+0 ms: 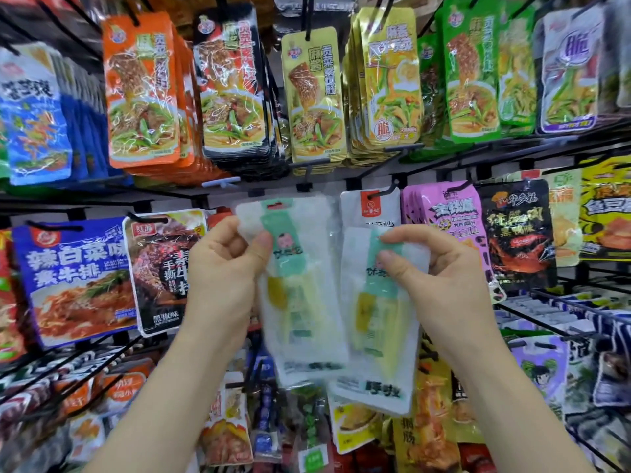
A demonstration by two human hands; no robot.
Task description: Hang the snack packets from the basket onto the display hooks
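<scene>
On a black wire rack (102, 194) crowded with hanging packets, the left hand (225, 264) pinches one white-and-mint plastic snack packet (300, 319) at 9 o'clock. The right hand (440, 268) pinches a second white-and-mint packet (379, 336) at 3 o'clock.

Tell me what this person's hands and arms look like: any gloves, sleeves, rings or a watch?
Both are bare. The left hand and the right hand wear no gloves and no rings that show. The left forearm and right forearm are uncovered down to the picture's bottom edge: no sleeve, watch or bracelet is in view.
</scene>
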